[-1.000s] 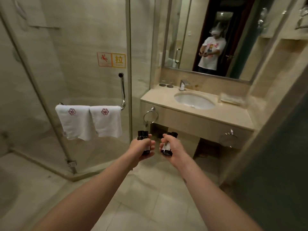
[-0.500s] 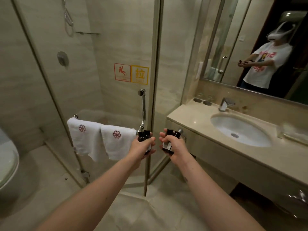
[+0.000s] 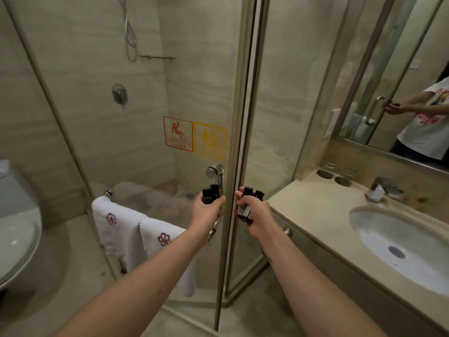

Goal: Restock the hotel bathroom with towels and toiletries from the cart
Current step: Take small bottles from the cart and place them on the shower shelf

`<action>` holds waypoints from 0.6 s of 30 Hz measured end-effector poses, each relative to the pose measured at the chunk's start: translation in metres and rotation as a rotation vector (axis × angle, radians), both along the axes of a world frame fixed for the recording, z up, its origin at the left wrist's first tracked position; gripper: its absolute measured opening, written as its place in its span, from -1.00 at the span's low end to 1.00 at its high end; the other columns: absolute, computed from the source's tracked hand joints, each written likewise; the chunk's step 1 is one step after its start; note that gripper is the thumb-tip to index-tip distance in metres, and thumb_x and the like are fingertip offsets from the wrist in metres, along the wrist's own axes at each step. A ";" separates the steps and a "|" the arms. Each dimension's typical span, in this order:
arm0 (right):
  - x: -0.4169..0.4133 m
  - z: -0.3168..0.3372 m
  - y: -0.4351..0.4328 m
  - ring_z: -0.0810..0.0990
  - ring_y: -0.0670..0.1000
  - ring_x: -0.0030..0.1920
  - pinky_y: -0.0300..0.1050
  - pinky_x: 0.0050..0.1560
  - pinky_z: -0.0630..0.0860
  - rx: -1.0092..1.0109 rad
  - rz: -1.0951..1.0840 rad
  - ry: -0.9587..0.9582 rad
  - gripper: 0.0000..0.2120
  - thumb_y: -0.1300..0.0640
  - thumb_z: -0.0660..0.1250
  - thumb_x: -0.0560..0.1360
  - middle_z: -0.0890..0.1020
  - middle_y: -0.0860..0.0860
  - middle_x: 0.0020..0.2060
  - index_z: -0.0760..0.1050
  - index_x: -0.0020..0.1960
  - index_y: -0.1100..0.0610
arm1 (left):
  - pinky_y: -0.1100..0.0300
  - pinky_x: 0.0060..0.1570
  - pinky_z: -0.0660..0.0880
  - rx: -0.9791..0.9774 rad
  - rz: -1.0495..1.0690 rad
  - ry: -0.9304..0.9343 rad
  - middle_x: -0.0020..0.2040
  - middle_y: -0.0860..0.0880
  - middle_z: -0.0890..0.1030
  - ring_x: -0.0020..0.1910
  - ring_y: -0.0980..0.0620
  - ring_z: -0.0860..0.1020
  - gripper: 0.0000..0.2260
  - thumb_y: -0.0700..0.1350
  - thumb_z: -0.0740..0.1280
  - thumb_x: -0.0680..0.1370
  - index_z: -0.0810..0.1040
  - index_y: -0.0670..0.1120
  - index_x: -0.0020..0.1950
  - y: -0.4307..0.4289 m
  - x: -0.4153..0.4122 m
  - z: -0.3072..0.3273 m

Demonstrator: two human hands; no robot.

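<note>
Closer to shower door (image 3: 145, 142) than 1 s ago. Left hand (image 3: 206, 211), fingers grasping dark bottles (image 3: 209, 194), now at door handle (image 3: 215, 171); right hand (image 3: 254, 216) grasps bottle pair (image 3: 251, 193). Shower restock likely.

The left hand (image 3: 206, 211) hides most of the left-hand bottles (image 3: 209, 193) and part of the door handle (image 3: 217, 171), the label (image 3: 243, 210) on the right-hand bottles (image 3: 250, 193) is too small to read, and the edges cut off the toilet (image 3: 17, 239) and sink (image 3: 379, 239).
</note>
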State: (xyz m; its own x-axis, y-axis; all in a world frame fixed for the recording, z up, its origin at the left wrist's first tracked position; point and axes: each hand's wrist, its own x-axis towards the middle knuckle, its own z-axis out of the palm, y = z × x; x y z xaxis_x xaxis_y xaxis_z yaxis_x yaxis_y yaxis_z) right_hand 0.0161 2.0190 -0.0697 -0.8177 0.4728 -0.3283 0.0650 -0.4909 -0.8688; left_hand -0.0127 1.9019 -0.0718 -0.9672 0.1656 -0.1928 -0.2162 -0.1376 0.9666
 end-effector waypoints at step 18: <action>0.013 0.007 0.008 0.52 0.05 -0.20 -0.09 -0.21 0.44 0.242 0.548 -0.110 -0.74 0.38 0.24 0.26 0.64 0.02 -0.25 0.61 -0.21 0.11 | 0.03 -0.04 0.63 0.076 0.479 -0.043 -0.06 -0.14 0.67 -0.14 0.03 0.66 -0.85 -0.18 0.43 0.49 0.57 -0.12 0.05 0.009 0.070 0.000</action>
